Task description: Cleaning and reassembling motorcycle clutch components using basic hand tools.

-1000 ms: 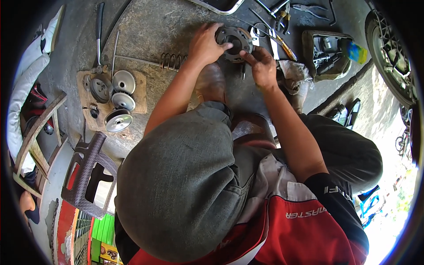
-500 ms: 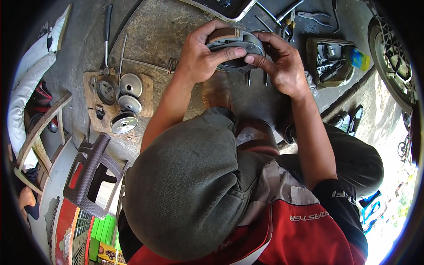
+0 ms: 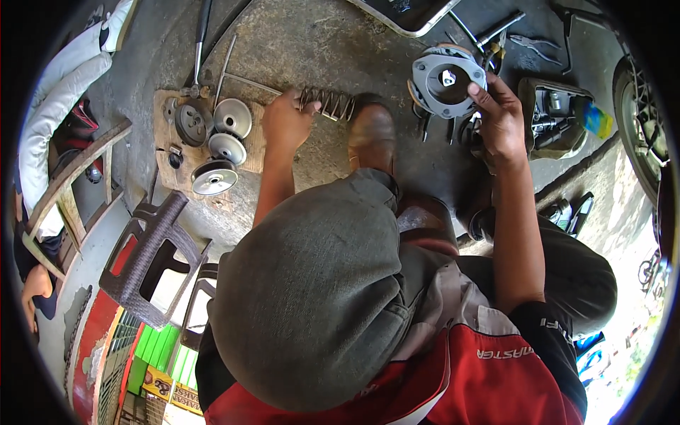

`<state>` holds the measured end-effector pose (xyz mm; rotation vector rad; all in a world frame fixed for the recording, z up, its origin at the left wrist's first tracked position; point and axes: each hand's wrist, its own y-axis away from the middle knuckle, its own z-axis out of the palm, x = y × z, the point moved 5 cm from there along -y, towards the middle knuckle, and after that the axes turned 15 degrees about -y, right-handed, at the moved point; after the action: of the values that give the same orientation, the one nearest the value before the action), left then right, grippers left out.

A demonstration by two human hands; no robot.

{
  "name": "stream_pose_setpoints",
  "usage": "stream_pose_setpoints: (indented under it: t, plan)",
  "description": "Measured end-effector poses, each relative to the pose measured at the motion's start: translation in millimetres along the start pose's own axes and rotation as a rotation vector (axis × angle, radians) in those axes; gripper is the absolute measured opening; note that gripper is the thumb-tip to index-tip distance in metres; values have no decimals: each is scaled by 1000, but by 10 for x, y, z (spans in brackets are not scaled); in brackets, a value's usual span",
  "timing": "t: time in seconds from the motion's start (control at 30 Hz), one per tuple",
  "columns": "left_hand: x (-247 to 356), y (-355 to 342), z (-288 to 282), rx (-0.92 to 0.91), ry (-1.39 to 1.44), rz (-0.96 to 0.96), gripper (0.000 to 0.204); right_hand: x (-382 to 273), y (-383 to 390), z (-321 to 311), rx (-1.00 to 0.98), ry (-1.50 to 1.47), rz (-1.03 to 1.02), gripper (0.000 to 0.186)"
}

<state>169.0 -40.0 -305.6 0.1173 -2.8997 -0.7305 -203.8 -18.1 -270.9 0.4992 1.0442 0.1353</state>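
My right hand (image 3: 501, 122) grips a round grey clutch shoe assembly (image 3: 426, 91) by its right edge and holds it above the floor. Its flat plate with a central hole faces up, and brown-lined shoes show at its rim. To the left, my left hand (image 3: 289, 122) has its fingers closed on one end of a dark coil spring (image 3: 328, 103). The spring lies sideways, its other end close to my brown shoe (image 3: 372, 131). Some of the left fingers are hidden.
A wooden board (image 3: 164, 134) on the left carries several round metal pulley parts and a hammer head. At the right lie pliers (image 3: 535, 48) and an open box (image 3: 525, 92) of sockets. A tray (image 3: 418, 32) is at the top, a wheel (image 3: 627, 106) at far right.
My left hand has let go of the clutch assembly, moved left and taken hold of the spring. The right hand has shifted right with the assembly, now tilted plate-up.
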Motion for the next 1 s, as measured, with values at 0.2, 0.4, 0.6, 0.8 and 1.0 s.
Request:
stream_pose_setpoints:
  t: [0.2, 0.4, 0.6, 0.8, 1.0]
  plan:
    - [-281, -130, -397, 386, 250, -48, 31, 246, -41, -221, 72, 44, 113, 25]
    - [-100, -276, -676, 772, -206, 287, 25, 775, -98, -117, 160, 118, 286, 47]
    - [135, 34, -595, 814, -101, 388, 27, 1211, -342, 231, 125, -65, 358, 52]
    - [420, -121, 249, 142, 435, 184, 48, 1430, -316, 506, -15, -128, 408, 50]
    - [357, -365, 739, -223, 852, 27, 44, 1315, -380, 533, 8, 327, 357, 60]
